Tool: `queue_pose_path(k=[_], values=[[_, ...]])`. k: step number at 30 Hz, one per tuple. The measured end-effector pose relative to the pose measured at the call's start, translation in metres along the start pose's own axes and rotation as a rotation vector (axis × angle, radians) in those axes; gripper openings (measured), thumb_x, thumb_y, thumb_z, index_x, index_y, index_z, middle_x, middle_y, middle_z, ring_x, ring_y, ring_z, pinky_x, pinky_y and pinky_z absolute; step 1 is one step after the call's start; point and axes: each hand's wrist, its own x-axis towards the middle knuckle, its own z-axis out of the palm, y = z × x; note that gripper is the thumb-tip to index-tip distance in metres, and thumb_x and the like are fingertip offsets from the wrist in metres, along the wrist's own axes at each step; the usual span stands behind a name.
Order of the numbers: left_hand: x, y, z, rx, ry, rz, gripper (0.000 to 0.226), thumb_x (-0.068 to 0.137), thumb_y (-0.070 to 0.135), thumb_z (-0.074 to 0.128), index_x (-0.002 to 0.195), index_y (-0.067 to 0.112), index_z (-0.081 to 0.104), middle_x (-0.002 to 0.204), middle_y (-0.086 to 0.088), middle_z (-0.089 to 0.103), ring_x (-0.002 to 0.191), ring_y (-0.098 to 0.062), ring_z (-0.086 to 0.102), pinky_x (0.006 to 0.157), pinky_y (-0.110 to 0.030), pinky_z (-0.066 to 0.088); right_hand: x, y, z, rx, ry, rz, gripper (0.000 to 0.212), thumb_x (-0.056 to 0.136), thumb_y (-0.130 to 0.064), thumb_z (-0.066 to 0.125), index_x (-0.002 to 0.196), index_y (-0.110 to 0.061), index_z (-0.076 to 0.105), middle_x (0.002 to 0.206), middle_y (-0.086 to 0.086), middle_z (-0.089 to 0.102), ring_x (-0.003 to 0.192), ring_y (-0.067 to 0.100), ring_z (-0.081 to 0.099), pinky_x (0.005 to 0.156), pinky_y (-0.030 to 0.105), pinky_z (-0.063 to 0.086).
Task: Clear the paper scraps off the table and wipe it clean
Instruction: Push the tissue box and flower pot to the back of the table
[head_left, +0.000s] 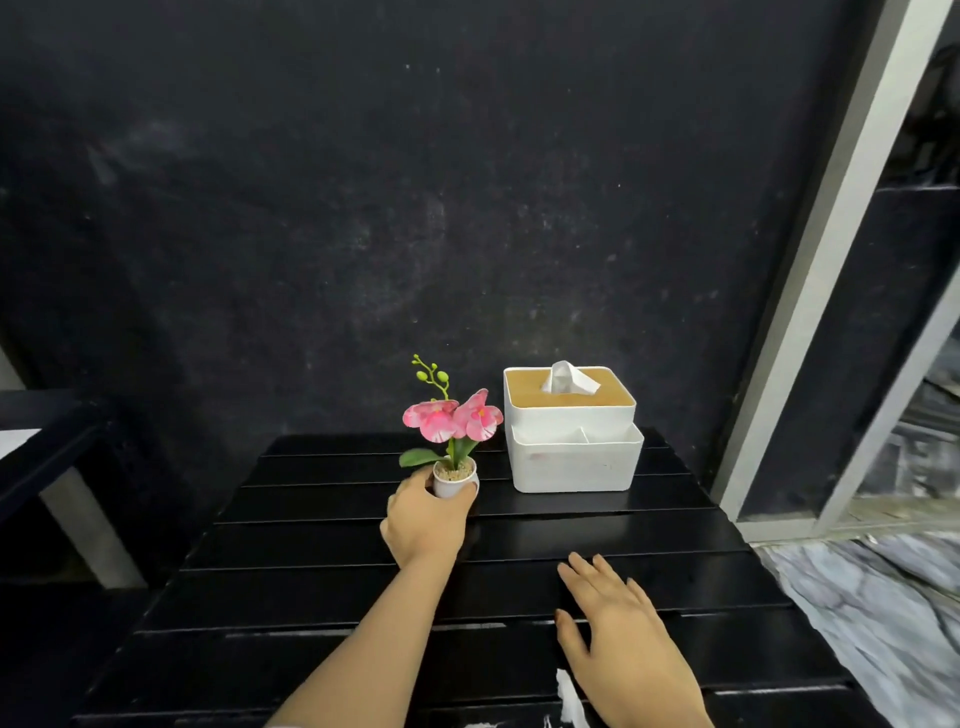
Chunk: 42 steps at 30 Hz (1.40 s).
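Note:
A black slatted table (322, 597) fills the lower view. My left hand (423, 525) grips the small white pot of a pink artificial orchid (456, 431) near the table's back middle. My right hand (618, 623) lies flat with fingers straight on the slats at the front right. White paper scraps (569, 699) lie by my right wrist at the front edge. A white tissue box with a wooden lid (571, 431) stands at the back right, a tissue (567, 378) sticking out of its top.
A dark wall rises right behind the table. A grey window or door frame (831, 260) runs up the right side. Marbled floor (883, 597) shows to the right of the table. A dark bench or shelf (47, 447) stands at the left.

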Motion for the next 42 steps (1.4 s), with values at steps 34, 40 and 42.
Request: queue_pose_path(k=[34, 40, 42], values=[[0.021, -0.018, 0.004, 0.148, -0.224, 0.251, 0.029, 0.080, 0.020, 0.067, 0.109, 0.020, 0.064, 0.115, 0.001, 0.062, 0.110, -0.019, 0.055, 0.096, -0.042, 0.047, 0.001, 0.005, 0.004, 0.015, 0.015, -0.025, 0.049, 0.093, -0.036, 0.036, 0.140, -0.027, 0.028, 0.152, -0.012, 0.023, 0.142, 0.006, 0.009, 0.118, 0.029, 0.004], [-0.012, -0.015, -0.041, 0.500, -0.424, 0.486, 0.040, 0.085, 0.038, 0.057, 0.123, 0.026, 0.055, 0.130, 0.007, 0.055, 0.120, -0.016, 0.048, 0.100, -0.034, 0.041, -0.003, 0.002, 0.001, 0.006, -0.016, -0.021, 0.048, 0.094, -0.035, 0.036, 0.140, -0.025, 0.029, 0.152, -0.008, 0.025, 0.143, 0.011, 0.012, 0.119, 0.032, 0.009], [-0.024, -0.012, -0.057, 0.584, -0.475, 0.528, 0.043, 0.087, 0.041, 0.053, 0.128, 0.026, 0.051, 0.135, 0.007, 0.051, 0.123, -0.016, 0.046, 0.102, -0.034, 0.039, -0.006, 0.000, -0.003, 0.011, -0.050, -0.011, 0.047, 0.094, -0.033, 0.036, 0.140, -0.024, 0.029, 0.153, -0.006, 0.023, 0.143, 0.012, 0.010, 0.120, 0.033, 0.010]])
